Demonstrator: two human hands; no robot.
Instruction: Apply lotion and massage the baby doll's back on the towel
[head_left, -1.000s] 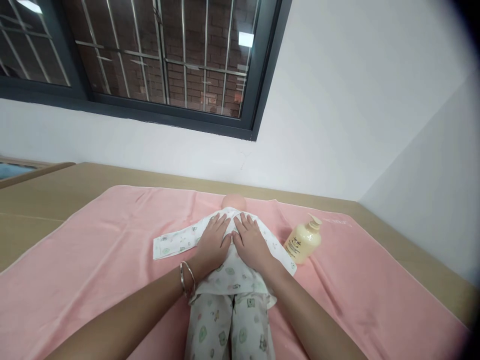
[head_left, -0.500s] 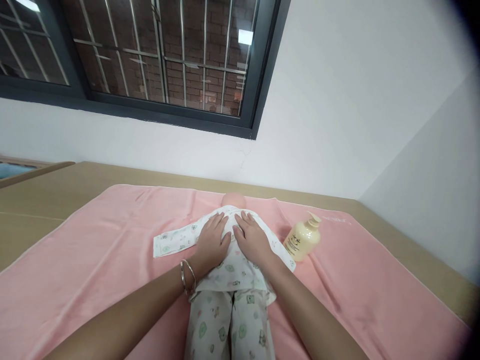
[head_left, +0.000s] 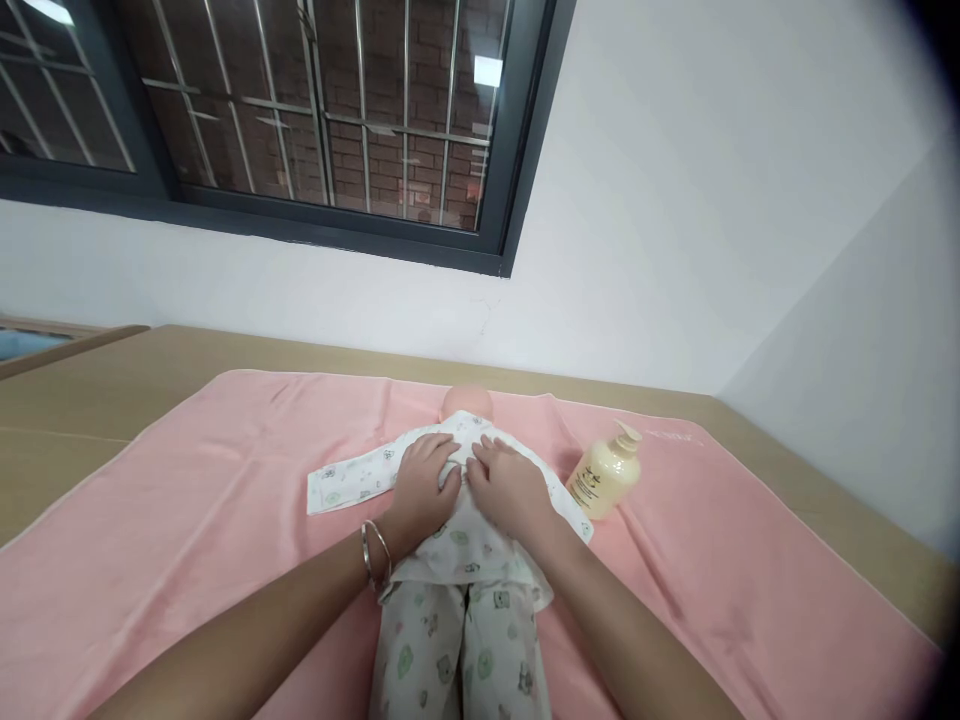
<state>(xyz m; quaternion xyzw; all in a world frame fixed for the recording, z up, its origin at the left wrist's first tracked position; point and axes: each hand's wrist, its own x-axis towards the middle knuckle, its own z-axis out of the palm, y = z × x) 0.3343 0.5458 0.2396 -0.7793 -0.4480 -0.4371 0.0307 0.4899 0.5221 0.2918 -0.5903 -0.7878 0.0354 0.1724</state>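
Observation:
A baby doll lies on its back, its bald head (head_left: 466, 400) pointing away from me. It wears a white printed top (head_left: 472, 545) and matching trousers (head_left: 420, 645). My left hand (head_left: 424, 490) rests on the left of the chest, fingers slightly bent and thumb apart. On the other side of the chest lies my right hand (head_left: 511, 488), its fingers a bit more curled against the cloth. A narrow strip of top shows between the two hands. The left sleeve (head_left: 349, 482) stretches out flat; my right forearm partly covers the other sleeve.
Beneath the doll is a pink blanket (head_left: 217, 480) spread on a wooden surface (head_left: 90, 405). A pale yellow pump bottle (head_left: 606, 478) stands right of the doll, close to the sleeve. Behind rise a white wall (head_left: 637, 230) and a dark-framed window (head_left: 330, 110) with bars.
The fingers of both hands have bent and drawn back a little over the doll's chest, the right ones more. The doll and bottle stay where they were.

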